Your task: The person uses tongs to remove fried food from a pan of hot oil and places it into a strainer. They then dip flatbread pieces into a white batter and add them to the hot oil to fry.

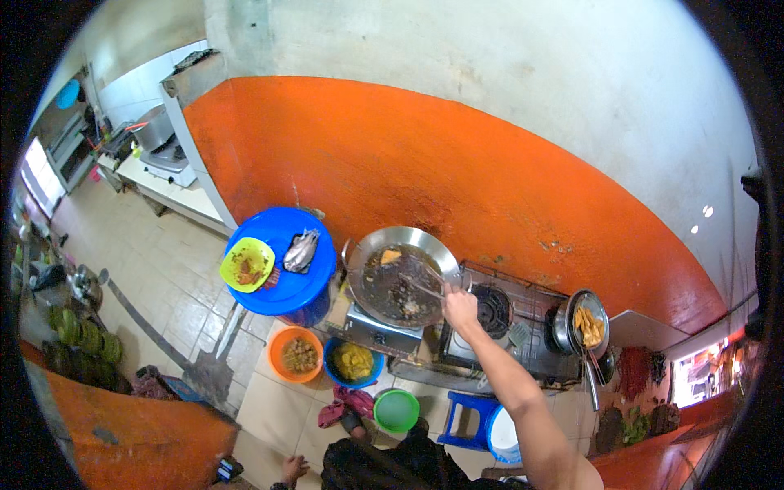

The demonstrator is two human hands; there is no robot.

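Note:
My right hand [460, 311] grips metal tongs [422, 285] over a wide steel wok [450, 257]. Their far end reaches into dark oil [380, 294], where a golden fried piece [390, 255] floats near the back and smaller bits lie towards the front. Beneath the wok is a steel gas stove [380, 331]. My left hand [294, 468] hangs low at the bottom left, away from the cookware, its fingers loosely bent and nothing seen in them. On the floor in front of me, an orange bowl [277, 369] holds brown chunks and a blue bowl [331, 367] holds yellow pieces.
Left of the wok, a blue lidded drum [275, 300] bears a yellow-green dish [267, 246] and fish [302, 250]. A second stove [459, 349] carries a slotted spatula [519, 334]. Fried pieces [589, 327] fill a strainer at right. Nearby are a green tub [397, 410] and blue stool [456, 440].

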